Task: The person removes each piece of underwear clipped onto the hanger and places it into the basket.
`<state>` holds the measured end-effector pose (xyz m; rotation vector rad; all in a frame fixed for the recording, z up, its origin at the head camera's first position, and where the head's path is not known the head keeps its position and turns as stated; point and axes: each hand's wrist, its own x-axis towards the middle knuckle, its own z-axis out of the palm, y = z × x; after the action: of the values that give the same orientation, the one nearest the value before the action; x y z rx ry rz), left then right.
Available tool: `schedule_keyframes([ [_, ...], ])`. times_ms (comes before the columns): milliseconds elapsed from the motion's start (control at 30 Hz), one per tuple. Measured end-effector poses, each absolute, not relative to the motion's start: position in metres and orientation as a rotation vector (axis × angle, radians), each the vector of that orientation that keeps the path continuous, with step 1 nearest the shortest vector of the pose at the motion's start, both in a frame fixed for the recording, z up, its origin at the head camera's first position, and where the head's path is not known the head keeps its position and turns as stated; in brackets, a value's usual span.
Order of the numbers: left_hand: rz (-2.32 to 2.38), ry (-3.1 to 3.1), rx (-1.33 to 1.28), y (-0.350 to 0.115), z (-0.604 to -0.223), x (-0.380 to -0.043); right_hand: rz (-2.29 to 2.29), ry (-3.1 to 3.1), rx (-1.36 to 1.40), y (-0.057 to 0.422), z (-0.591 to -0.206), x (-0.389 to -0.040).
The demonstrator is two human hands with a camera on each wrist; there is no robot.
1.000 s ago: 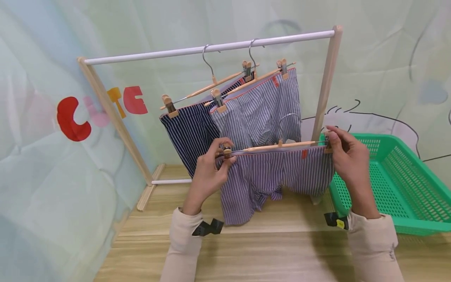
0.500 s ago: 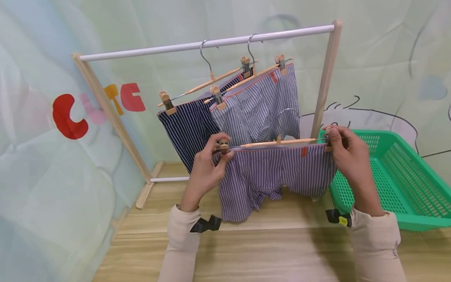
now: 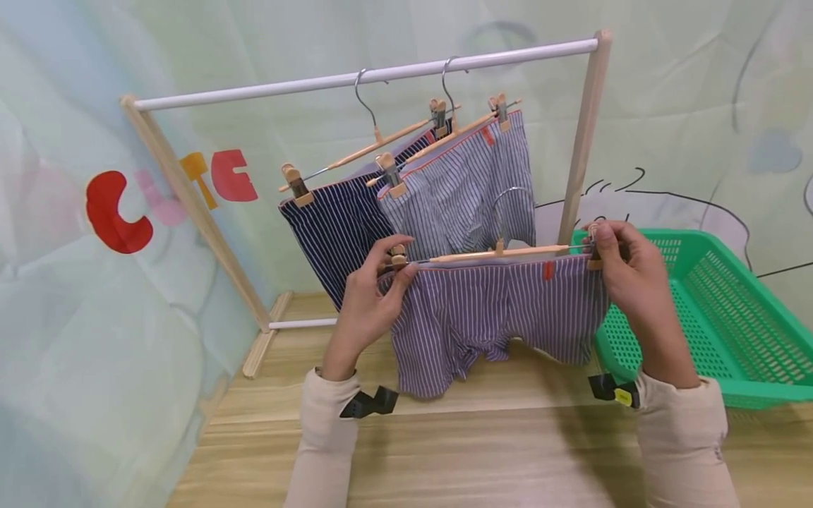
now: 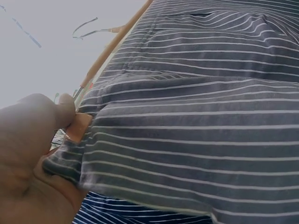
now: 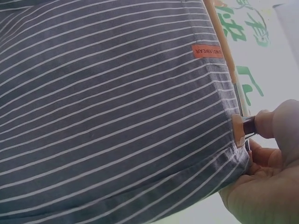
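Purple-grey striped boxer shorts (image 3: 495,303) hang by the waistband from a clip hanger (image 3: 508,252), held in front of the rack. At its left end my left hand (image 3: 365,303) pinches the left clip (image 3: 398,255) between thumb and fingers. The left wrist view shows that thumb beside the clip's tan tip (image 4: 78,127), which bites the waistband. My right hand (image 3: 635,282) pinches the right clip (image 3: 594,248); in the right wrist view its tan tip (image 5: 238,130) grips the waistband near an orange label (image 5: 207,51). The hanger's metal hook (image 3: 502,204) points up, off the rail.
A small rack with a white rail (image 3: 273,86) bears two clip hangers, with navy striped shorts (image 3: 336,219) and light-blue striped shorts (image 3: 466,190). A green perforated basket (image 3: 749,282) stands at the right on the wooden table (image 3: 476,451). A printed cloth backdrop (image 3: 317,28) is behind.
My hands have drawn slightly apart with the clips, and the waistband spans a little wider. The head view has shifted slightly, so the rack appears higher and further left.
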<state>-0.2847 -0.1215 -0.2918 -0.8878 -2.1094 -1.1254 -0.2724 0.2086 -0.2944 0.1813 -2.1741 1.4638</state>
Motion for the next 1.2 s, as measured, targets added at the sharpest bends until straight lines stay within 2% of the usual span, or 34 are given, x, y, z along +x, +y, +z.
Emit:
schedule_keyframes([
  [233,-1.158,-2.054,-0.867,-0.111,-0.273,-0.265,1.482,-2.137,0.197,0.208,-0.291,-0.269],
  [567,-1.162,-2.009,-0.838,-0.117,-0.291,-0.285,1.528,-2.132,0.2,0.206,-0.288,-0.267],
  [900,-1.182,-1.96,-0.821,-0.105,-0.287,-0.289,1.615,-2.039,0.187,0.21,-0.283,-0.261],
  [1200,-1.159,-1.949,-0.784,-0.095,-0.265,-0.26,1.807,-1.84,0.257,0.211,-0.281,-0.259],
])
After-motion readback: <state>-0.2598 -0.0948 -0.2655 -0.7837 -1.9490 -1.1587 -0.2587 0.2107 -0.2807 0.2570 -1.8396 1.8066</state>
